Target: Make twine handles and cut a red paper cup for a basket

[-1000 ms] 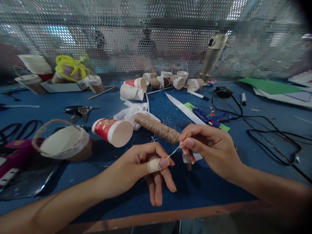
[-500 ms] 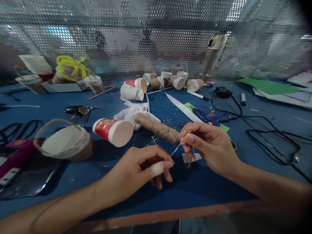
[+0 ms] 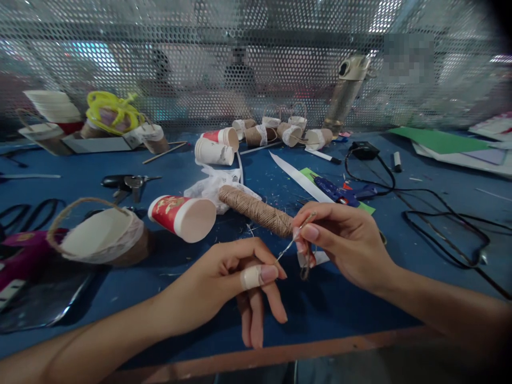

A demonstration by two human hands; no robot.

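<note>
A short length of twine (image 3: 285,249) runs between my two hands, above the table's front part. Its left end is pinched between thumb and index finger of my left hand (image 3: 244,280), whose thumb wears a pale bandage; the other fingers hang loose below. With thumb and fingertips closed, my right hand (image 3: 344,242) grips the other part, and a dark loop of it dangles under the fingers. Just behind lies a roll of brown twine (image 3: 256,210), its right end close to my right fingers. A red and white paper cup (image 3: 182,217) lies on its side to the left.
At left are a small cup basket (image 3: 108,237), a purple glue gun (image 3: 32,253) and keys (image 3: 134,184). A blue glue gun (image 3: 340,191) and black cable (image 3: 440,194) lie right. Several small baskets (image 3: 290,133) line the back by a perforated metal screen (image 3: 192,101).
My left hand has shifted slightly left, and its lower fingers have stretched downward. My right hand has barely moved, still gripping the twine. The whole view has drifted a little.
</note>
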